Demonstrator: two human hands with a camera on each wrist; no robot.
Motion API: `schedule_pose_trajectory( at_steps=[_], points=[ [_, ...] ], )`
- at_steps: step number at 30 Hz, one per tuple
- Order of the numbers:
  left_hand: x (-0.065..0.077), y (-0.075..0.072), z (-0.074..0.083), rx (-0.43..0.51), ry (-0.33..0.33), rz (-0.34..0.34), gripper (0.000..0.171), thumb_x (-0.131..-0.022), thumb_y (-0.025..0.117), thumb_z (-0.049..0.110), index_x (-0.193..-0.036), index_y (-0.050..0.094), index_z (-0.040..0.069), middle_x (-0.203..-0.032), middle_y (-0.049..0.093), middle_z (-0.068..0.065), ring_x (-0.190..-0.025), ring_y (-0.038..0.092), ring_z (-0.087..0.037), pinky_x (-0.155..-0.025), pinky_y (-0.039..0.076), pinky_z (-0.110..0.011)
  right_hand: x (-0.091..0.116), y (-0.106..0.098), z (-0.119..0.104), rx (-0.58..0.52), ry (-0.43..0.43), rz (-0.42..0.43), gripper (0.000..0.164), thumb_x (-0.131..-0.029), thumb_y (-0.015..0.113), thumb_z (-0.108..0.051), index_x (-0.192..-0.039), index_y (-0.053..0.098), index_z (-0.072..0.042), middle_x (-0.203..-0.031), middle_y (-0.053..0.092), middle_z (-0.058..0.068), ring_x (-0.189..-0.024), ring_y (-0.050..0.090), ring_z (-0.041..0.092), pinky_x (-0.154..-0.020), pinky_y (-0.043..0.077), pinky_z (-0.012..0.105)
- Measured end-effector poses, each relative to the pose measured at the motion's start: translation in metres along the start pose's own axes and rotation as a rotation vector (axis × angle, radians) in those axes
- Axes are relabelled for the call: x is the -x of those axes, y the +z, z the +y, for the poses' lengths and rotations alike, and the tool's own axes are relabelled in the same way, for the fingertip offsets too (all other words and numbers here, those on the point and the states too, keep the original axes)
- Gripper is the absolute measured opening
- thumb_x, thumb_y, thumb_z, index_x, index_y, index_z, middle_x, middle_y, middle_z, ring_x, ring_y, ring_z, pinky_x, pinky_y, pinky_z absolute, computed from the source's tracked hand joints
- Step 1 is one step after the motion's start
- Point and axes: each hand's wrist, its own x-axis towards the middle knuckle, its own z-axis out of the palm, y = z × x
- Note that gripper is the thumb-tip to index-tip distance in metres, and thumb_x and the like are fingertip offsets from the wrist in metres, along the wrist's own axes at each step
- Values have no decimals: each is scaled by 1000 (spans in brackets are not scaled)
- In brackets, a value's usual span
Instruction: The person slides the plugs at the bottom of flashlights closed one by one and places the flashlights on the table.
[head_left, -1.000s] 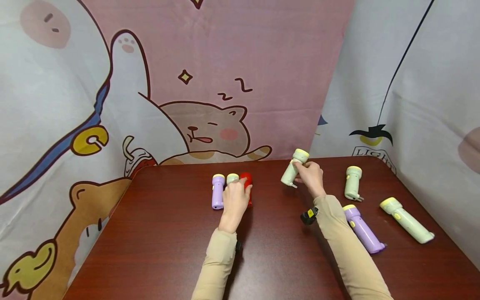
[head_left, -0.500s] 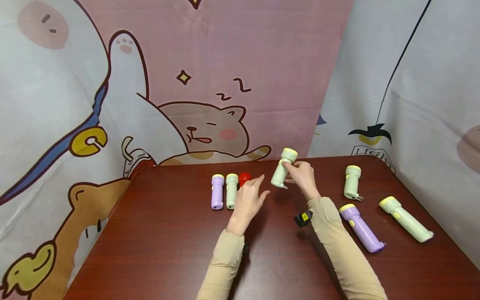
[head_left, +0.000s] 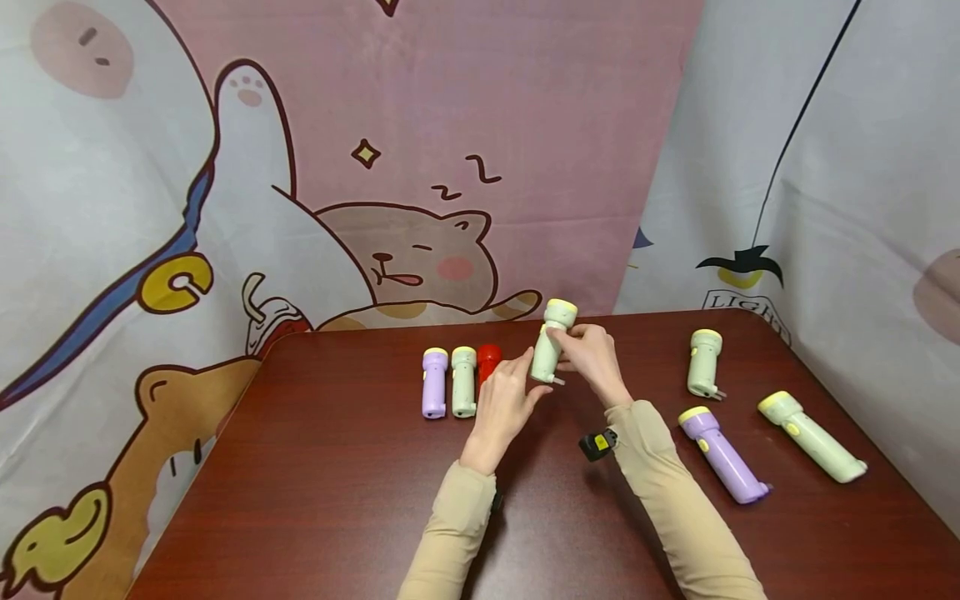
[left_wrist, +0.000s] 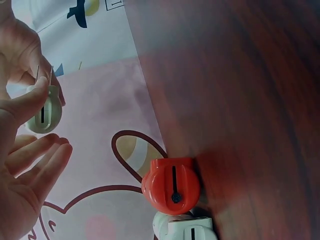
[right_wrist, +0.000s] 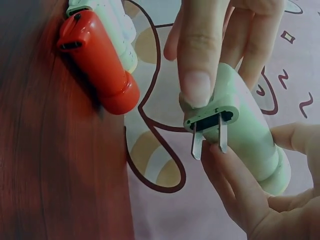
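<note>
My right hand (head_left: 592, 362) grips a pale green flashlight (head_left: 543, 357) with a yellow rim, raised above the back of the table, its lens end tilted up. Two metal plug prongs (right_wrist: 223, 134) stick out of its lower end in the right wrist view. My left hand (head_left: 502, 404) is close beside it on the left, fingers extended. In the right wrist view, the left thumb (right_wrist: 196, 82) lies at the plug end. A red flashlight (head_left: 489, 357), partly hidden by my left hand, lies beside a green flashlight (head_left: 463, 387) and a purple flashlight (head_left: 433, 387), forming a row.
On the right of the dark red wooden table (head_left: 322, 500) lie another purple flashlight (head_left: 723, 458), a short green flashlight (head_left: 705, 367) with its plug out, and a longer green flashlight (head_left: 813, 442). A cartoon-printed cloth (head_left: 570, 150) hangs behind the table.
My left hand has left the row and moved right to the held flashlight. My right hand has carried that flashlight leftward, bringing it more upright and close to the left hand.
</note>
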Motion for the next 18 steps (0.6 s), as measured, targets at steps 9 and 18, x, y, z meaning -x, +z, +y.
schedule_pose_trajectory(
  at_steps=[9,18],
  points=[
    [1,1,0,-12,-7,1,64,-71,76,34,-125,55,5,-110,67,-5,-92,63,-16,-74,53,-29,4,2,-7,13,-4,2,48,-83,60,-38,-106,61,4,-97,67,24,-63,69,19,-56,55,29],
    [0,-1,1,-13,-8,16,65,-69,76,35,-124,56,6,-101,69,-6,-87,64,-16,-71,53,-28,5,1,-9,13,-3,-5,48,-83,60,-38,-107,60,4,-98,66,24,-69,70,25,-56,55,30]
  ],
)
